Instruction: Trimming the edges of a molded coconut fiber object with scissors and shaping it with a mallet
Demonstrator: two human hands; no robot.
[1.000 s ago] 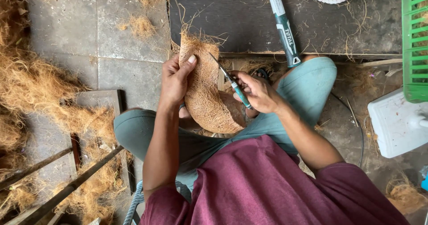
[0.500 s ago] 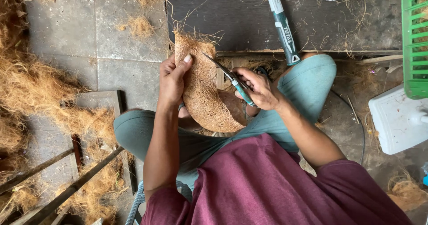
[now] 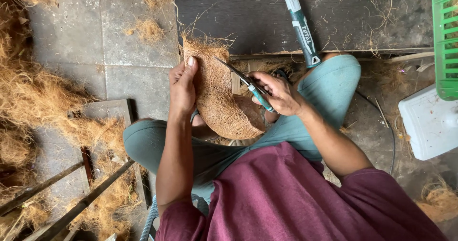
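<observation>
We trim coir pot (image 3: 219,102) over lap, near dark board's front edge. L hand (image 3: 183,86) clamped on pot rim; R hand (image 3: 281,95) closed on scissors (image 3: 248,84), blades apart. Snip w/ short bites, rotate pot, fingers clear.

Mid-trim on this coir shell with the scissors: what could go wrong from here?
1. The scissors in the right hand are open with the tips over the fibre shell, close to the left hand gripping its edge; a slip could nick those fingers.
2. The shell rests only on the lap, so it may shift during a cut.
3. The hammer lies right beside the knee and could be knocked.
</observation>
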